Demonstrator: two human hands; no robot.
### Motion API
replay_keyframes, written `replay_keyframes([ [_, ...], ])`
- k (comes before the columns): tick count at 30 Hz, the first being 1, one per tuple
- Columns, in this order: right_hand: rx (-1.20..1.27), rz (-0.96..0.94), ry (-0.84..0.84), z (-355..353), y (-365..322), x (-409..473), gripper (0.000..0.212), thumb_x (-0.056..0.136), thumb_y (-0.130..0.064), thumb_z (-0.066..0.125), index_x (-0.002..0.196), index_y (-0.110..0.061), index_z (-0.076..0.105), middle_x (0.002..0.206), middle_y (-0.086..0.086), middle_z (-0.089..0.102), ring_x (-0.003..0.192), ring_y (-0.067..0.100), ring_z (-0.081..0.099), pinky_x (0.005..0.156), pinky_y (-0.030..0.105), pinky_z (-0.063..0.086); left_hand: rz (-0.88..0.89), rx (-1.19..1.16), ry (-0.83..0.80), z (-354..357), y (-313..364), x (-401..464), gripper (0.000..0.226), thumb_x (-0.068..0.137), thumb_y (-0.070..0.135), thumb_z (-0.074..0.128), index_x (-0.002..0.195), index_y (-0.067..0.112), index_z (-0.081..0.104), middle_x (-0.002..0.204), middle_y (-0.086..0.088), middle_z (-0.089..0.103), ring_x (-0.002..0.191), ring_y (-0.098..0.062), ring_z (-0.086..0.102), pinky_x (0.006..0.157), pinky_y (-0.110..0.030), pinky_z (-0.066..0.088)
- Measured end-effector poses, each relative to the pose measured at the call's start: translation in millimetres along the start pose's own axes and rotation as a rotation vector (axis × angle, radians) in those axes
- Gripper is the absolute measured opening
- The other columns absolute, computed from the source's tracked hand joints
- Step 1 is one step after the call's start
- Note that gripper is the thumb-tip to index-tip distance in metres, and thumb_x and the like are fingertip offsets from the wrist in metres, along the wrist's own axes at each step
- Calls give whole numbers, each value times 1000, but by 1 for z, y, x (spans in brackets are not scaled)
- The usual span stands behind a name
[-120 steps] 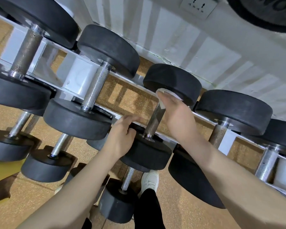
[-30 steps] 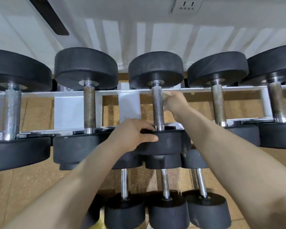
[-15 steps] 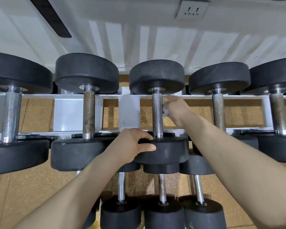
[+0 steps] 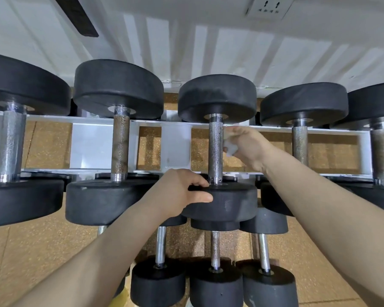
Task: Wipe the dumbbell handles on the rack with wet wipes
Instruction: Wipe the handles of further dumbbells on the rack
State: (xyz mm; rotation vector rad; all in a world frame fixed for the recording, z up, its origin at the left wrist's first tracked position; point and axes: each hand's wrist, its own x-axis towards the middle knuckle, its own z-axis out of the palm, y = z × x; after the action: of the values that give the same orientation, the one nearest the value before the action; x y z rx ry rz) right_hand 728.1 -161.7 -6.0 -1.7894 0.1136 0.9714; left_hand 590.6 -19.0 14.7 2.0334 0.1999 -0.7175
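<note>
The left hand grips the near black head of the middle dumbbell on the top tier of the white rack, fingers curled over its upper face and thumb pressed against its rim. The right hand pinches a crumpled white wet wipe just right of that dumbbell's knurled handle, at its far half; whether wipe and metal touch is unclear.

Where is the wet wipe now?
In the head view, the wipe is right of centre, held in the right hand, beside the middle dumbbell's handle.
</note>
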Motion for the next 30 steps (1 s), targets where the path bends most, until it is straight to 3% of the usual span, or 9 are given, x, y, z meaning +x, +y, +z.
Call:
replay_keyframes([
  [2,67,-64,22,6,-4,4,40,80,22,25,71,-6,52,52,0,55,56,14,46,62,20,40,1,12,1,0,-1,1,39,85,31,65,123,24,59,127,6,57,112,-3,50,78,-5,28],
  [4,19,-51,63,8,2,4,41,88,16,26,72,-9,54,48,-7,55,61,15,44,70,24,40,-1,10,2,0,-1,1,39,86,31,64,123,23,59,127,5,57,115,-6,50,78,-4,28],
  [7,-346,43,44,4,18,-5,27,97,1,37,104,-2,62,92,3,68,83,17,57,82,27,44,-12,-15,9,1,-1,-1,40,85,31,65,124,22,59,127,4,58,114,-7,51,76,-4,28],
  [9,-572,143,-70,-1,28,-17,30,99,-10,43,125,-2,55,121,12,61,109,26,58,94,30,41,-23,-26,2,0,0,-1,40,85,31,66,124,23,59,127,4,58,114,-7,51,75,-5,28],
  [14,-809,222,-320,-12,35,-22,32,97,-24,50,127,-16,57,128,0,58,118,21,53,105,34,37,-27,-26,-2,1,1,-1,41,85,30,65,125,23,58,129,5,57,115,-8,52,75,-5,29],
  [18,-571,-42,80,-12,17,-16,14,94,-10,50,97,-7,63,100,0,62,99,23,58,81,22,44,-18,-40,9,2,0,-4,41,86,31,64,126,23,57,130,5,57,117,-8,51,78,-7,30],
  [21,-634,-376,308,-5,-2,-13,2,90,-10,58,91,-8,58,87,-8,57,82,12,50,61,6,34,-15,-28,0,2,0,-5,41,87,32,63,127,23,56,131,5,56,117,-8,51,78,-6,29],
  [25,-738,-641,336,8,-12,-3,16,85,4,57,98,-5,61,92,-5,55,83,7,49,67,2,32,-7,-20,5,1,0,-4,41,88,31,62,127,23,56,131,5,56,117,-8,51,74,-5,28],
  [30,-970,-732,164,9,25,-1,16,82,-3,63,95,-6,71,103,8,57,98,26,49,81,26,40,6,-37,45,4,-2,-4,41,87,32,62,127,23,57,130,6,56,116,-8,51,78,-5,29],
])
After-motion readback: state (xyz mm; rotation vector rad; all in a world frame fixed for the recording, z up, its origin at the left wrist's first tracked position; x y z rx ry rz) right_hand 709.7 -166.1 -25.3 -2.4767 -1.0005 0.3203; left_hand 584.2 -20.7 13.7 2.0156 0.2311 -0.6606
